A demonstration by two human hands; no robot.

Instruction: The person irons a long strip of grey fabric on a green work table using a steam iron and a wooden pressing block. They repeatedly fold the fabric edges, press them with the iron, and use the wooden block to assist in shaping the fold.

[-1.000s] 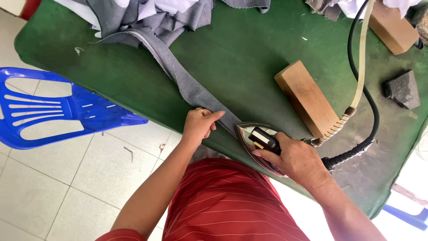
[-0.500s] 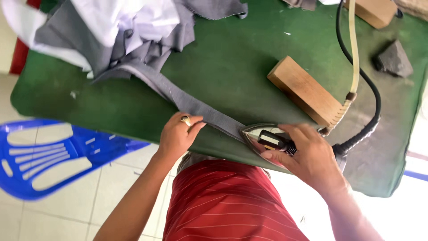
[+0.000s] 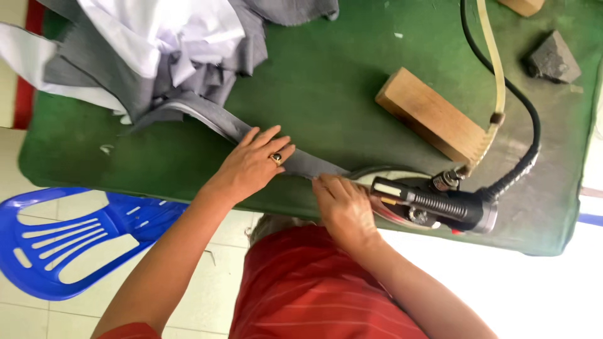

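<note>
Flat and open, the left hand (image 3: 254,164) lies palm down on the grey strip (image 3: 276,150), its fingers spread along the cloth and a dark ring on one of them. Just beside it, the right hand (image 3: 342,210) rests on the strip's near end by the tip of the iron (image 3: 421,199), fingers bent down onto the cloth; whether it pinches the fabric I cannot tell. That iron sits on the green table (image 3: 326,81) close to its near edge, black handle pointing right, a black cord and a pale hose (image 3: 493,69) running off behind it. Next to the hose lies a wooden block (image 3: 430,114). From the left hand, the strip runs back to a pile of grey and white cloth (image 3: 157,50). A blue chair (image 3: 75,245) stands on the tiled floor below.
</note>
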